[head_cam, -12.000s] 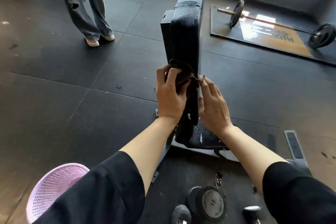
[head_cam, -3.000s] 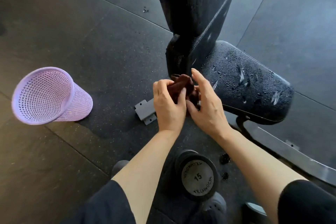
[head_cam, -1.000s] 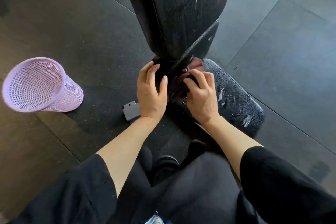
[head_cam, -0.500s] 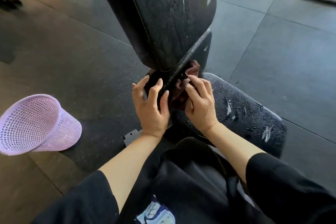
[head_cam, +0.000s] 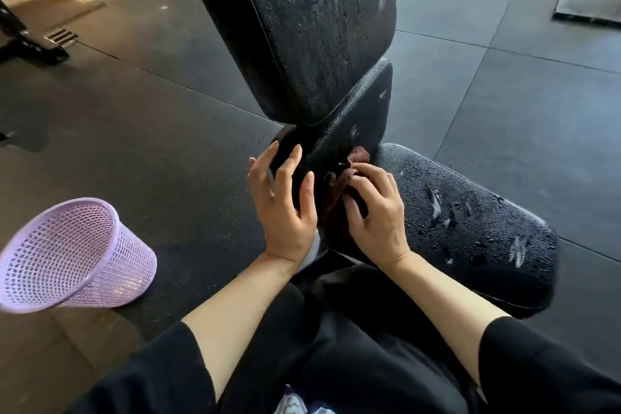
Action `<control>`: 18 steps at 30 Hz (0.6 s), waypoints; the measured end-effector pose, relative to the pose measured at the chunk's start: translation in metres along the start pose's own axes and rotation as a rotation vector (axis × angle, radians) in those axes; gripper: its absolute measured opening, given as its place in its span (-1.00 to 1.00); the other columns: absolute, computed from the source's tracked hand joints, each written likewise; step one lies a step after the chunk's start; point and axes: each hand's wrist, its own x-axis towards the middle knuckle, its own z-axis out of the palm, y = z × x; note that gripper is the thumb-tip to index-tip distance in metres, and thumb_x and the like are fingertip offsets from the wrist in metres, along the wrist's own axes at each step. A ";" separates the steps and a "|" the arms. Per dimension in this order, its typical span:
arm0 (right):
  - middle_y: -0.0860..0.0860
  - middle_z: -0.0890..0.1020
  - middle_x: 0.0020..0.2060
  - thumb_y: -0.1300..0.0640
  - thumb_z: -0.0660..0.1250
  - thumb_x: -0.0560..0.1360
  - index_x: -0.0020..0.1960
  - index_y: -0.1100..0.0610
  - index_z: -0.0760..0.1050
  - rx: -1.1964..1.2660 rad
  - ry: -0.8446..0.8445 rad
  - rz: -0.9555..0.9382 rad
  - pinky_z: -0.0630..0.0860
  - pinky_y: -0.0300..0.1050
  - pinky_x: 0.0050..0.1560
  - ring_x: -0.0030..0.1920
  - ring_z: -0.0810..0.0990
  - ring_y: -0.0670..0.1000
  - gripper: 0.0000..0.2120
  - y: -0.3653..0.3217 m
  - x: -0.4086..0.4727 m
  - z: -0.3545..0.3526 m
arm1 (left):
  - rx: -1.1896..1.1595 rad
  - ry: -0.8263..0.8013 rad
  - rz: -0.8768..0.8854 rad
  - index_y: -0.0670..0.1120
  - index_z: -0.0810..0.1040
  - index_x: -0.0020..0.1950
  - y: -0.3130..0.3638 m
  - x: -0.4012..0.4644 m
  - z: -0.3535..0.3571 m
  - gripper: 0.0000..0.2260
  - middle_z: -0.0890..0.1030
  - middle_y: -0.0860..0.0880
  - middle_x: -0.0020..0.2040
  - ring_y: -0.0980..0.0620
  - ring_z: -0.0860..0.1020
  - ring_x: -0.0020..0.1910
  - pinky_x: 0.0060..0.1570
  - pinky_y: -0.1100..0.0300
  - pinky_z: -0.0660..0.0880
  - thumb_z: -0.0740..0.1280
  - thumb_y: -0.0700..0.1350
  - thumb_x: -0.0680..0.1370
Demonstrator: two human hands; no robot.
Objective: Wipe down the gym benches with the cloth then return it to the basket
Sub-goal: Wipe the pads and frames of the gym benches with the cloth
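Center frame: right hand (head_cam: pixel 376 212) pinches dark-red cloth (head_cam: pixel 349 175) w/ curled grip, at gap btwn wet backrest (head_cam: pixel 319 27) and seat pad (head_cam: pixel 470 222) of bench. Left hand (head_cam: pixel 284 202) fingers straight, resting on backrest's lower edge. Purple basket (head_cam: pixel 70 255) lower left on floor, tilted.

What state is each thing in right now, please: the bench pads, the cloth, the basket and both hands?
backrest pad: raised, beaded with droplets.
seat pad: wet, streaked.
cloth: bunched at the gap between the pads.
right hand: fingers curled on the cloth.
left hand: fingers spread against the bench's lower edge.
basket: on the floor, seemingly tilted; no cloth inside.
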 end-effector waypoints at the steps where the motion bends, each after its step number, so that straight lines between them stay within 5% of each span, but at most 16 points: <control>1: 0.21 0.56 0.13 0.40 0.37 0.42 0.03 0.32 0.58 0.017 0.045 -0.005 0.46 0.04 0.17 0.08 0.51 0.22 -0.81 -0.003 0.000 -0.001 | 0.002 -0.014 0.011 -0.09 0.42 0.34 -0.001 -0.001 -0.002 -0.69 0.38 -0.17 0.33 -0.09 0.37 0.33 0.29 -0.30 0.31 0.29 -0.14 0.59; 4: 0.24 0.54 0.14 0.41 0.35 0.45 0.04 0.35 0.58 0.031 0.144 -0.098 0.44 -0.02 0.21 0.09 0.50 0.23 -0.83 -0.016 0.014 0.000 | 0.032 -0.083 0.068 -0.12 0.36 0.41 -0.004 -0.004 -0.009 -0.64 0.34 -0.22 0.40 -0.15 0.33 0.41 0.40 -0.28 0.20 0.23 -0.16 0.60; 9: 0.19 0.56 0.12 0.40 0.31 0.42 0.04 0.29 0.56 -0.104 -0.086 -0.079 0.45 -0.02 0.09 -0.04 0.48 0.23 -0.79 0.008 -0.008 0.013 | 0.134 -0.129 0.076 -0.15 0.24 0.48 -0.011 -0.034 -0.016 -0.56 0.23 -0.17 0.46 -0.04 0.21 0.50 0.50 -0.14 0.02 0.20 -0.15 0.60; 13: 0.15 0.50 0.15 0.35 0.36 0.41 0.11 0.27 0.49 -0.003 0.063 0.076 0.46 0.04 0.12 0.05 0.49 0.21 -0.72 -0.002 -0.010 0.004 | 0.109 -0.149 0.007 -0.16 0.25 0.45 -0.004 -0.058 -0.019 -0.58 0.21 -0.11 0.42 0.11 0.14 0.49 0.45 -0.22 0.14 0.16 -0.03 0.63; 18: 0.25 0.48 0.23 0.39 0.34 0.35 0.22 0.22 0.41 0.004 0.033 -0.042 0.37 0.01 0.27 0.13 0.44 0.26 -0.55 -0.019 0.000 0.023 | 0.064 -0.220 -0.002 -0.17 0.18 0.49 -0.005 -0.059 -0.018 -0.55 0.20 -0.12 0.48 0.08 0.14 0.52 0.41 -0.26 0.19 0.13 -0.05 0.63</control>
